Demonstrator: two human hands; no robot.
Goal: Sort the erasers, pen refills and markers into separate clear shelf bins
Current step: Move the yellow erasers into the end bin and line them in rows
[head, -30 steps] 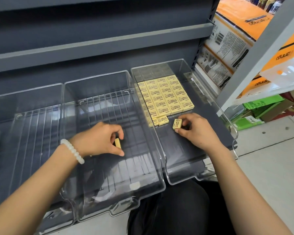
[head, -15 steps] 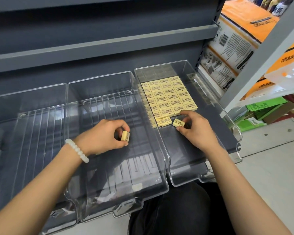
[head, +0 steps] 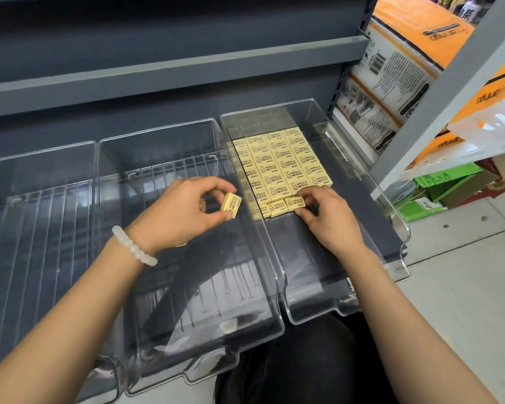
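Note:
Three clear shelf bins sit side by side on a grey shelf. The right bin [head: 391, 225] holds several yellow erasers [head: 280, 161] packed in neat rows at its back. My right hand [head: 327, 220] rests inside it, fingers pinching one yellow eraser [head: 295, 202] against the front row. My left hand [head: 181, 211] hovers over the middle bin [head: 260, 287] and holds another yellow eraser [head: 231, 206] between thumb and fingers, label up. A white bead bracelet [head: 133, 246] circles the left wrist. The left bin [head: 41, 228] shows nothing inside here.
A grey upper shelf [head: 172, 74] overhangs the bins. Orange and white packs [head: 403, 68] stack to the right behind a white shelf post [head: 449, 91]. Green boxes [head: 438, 188] lie on the tiled floor. My dark-clothed legs [head: 303, 363] are below the bins.
My right hand has pushed its eraser forward into the front row. My left hand has lifted and turned its eraser toward the right bin, label now facing up.

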